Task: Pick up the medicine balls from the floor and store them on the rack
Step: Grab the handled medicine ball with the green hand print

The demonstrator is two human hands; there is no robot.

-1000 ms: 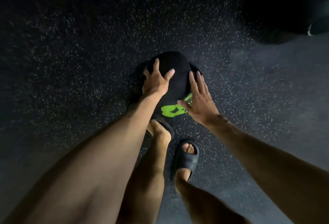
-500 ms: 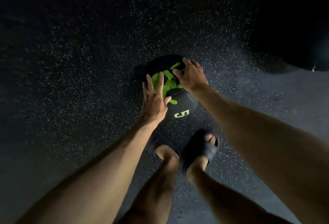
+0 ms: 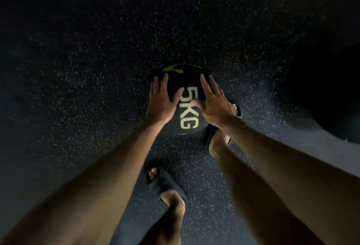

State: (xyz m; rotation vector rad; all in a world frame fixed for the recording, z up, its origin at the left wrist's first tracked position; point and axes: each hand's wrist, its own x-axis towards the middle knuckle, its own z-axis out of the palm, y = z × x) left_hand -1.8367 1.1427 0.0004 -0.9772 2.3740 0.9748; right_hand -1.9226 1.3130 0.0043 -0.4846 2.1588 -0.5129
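A black medicine ball [image 3: 186,81] with a pale green "5KG" print and a green patch at its far edge lies on the speckled dark floor. My left hand [image 3: 160,98] lies flat on the ball's left side with straight fingers. My right hand [image 3: 213,101] presses on the ball's right side, fingers spread and straight, its thumb over the print. No rack is in view.
My feet in black slides stand close by: one foot [image 3: 224,125] right behind the ball under my right wrist, the other foot [image 3: 163,184] nearer to me. A large dark shape [image 3: 331,92] fills the right side. The speckled floor [image 3: 78,69] stretches around.
The ball has rolled under my hands, so the "5KG" print now faces up and the green patch is at the far edge. My hands moved to its two sides, and my feet stepped apart.
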